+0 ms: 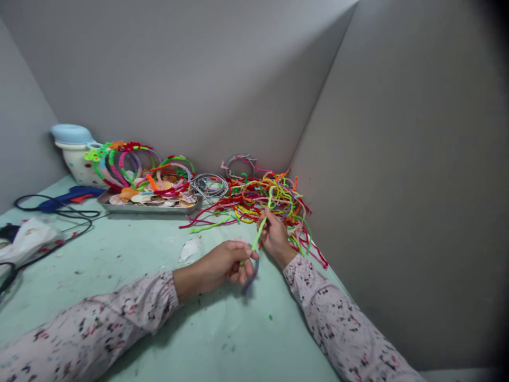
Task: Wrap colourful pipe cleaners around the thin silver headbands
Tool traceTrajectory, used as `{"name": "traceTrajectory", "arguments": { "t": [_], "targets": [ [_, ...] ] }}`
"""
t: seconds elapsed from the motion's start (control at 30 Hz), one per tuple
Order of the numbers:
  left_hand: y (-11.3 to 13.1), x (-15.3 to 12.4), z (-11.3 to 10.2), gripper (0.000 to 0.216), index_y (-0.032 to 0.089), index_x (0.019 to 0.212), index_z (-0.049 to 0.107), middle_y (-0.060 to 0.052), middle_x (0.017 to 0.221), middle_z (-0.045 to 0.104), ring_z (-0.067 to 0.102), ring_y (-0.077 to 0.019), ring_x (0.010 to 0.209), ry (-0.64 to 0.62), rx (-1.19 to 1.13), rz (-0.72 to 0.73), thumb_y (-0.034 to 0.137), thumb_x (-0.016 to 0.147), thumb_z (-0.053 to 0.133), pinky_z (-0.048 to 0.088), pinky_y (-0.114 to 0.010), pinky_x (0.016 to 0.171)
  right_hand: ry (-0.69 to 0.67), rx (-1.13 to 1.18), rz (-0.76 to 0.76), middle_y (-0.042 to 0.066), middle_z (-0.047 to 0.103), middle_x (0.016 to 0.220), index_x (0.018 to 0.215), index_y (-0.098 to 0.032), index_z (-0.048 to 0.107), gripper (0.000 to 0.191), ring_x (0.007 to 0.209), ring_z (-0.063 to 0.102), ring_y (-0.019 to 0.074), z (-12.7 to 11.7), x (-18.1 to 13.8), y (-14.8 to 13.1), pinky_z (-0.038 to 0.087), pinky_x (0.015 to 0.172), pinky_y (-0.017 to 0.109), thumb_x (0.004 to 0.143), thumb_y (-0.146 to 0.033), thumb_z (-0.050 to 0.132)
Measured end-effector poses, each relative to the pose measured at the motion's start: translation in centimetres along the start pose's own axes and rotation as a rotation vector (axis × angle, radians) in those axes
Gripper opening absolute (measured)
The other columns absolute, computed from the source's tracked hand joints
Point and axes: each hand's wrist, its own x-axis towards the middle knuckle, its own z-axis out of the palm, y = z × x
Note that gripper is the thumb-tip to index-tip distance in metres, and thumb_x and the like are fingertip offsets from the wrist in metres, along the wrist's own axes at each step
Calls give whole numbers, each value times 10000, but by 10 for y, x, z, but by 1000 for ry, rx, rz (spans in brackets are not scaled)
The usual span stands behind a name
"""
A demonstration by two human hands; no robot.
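Note:
A light green pipe cleaner (259,232) runs between my two hands above the table. My left hand (226,261) pinches its lower end, and a purple-blue pipe cleaner (250,278) curves down from the same fingers. Higher up, my right hand (274,233) is closed around the green one, whose tip sticks up past the fingers. Just behind my right hand lies a tangled pile of coloured pipe cleaners (246,199) in red, yellow, orange, green and pink. Part of this pile is hidden by the right hand.
At the back left, a metal tray (147,209) holds seashells and several fuzzy headbands (135,159). Left of it are a blue glue gun (67,197), a black cable (85,225), a blue-lidded cup (75,154) and a plastic bag (34,239). Grey wire coils (209,185) lie by the tray. Grey walls border the table.

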Motion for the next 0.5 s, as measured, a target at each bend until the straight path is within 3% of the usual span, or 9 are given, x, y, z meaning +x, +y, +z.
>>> {"name": "traceTrajectory", "arguments": {
  "t": [0.1, 0.2, 0.4, 0.5],
  "targets": [
    [4, 1, -5, 266, 103, 940, 630, -117, 805, 684, 640, -143, 632, -105, -134, 24, 347, 847, 577, 446, -213, 551, -79, 15, 6, -54, 466, 499, 615, -177, 531, 355, 392, 367, 50, 7, -8, -2, 261, 340, 176, 739, -477, 675],
    [6, 4, -9, 292, 99, 954, 643, -131, 866, 687, 644, -151, 710, -92, -218, 43, 362, 872, 544, 478, -239, 662, -152, -15, 43, -50, 480, 506, 645, -175, 567, 354, 380, 363, 51, 15, -20, 0, 263, 339, 177, 759, -500, 650],
    [1, 9, -13, 143, 102, 840, 647, -46, 707, 646, 554, -81, 540, 66, -142, 168, 238, 798, 644, 420, -187, 545, -284, -62, 99, -58, 470, 497, 697, -172, 618, 330, 377, 394, 49, 18, -29, 8, 296, 346, 164, 774, -491, 649],
    [0, 9, -14, 142, 110, 808, 647, -26, 664, 626, 520, -72, 510, 97, -89, 157, 242, 764, 672, 388, -177, 505, -200, -5, 66, -57, 493, 507, 698, -164, 629, 306, 382, 390, 40, 12, -19, 9, 292, 341, 156, 738, -460, 696]
  ]
}}
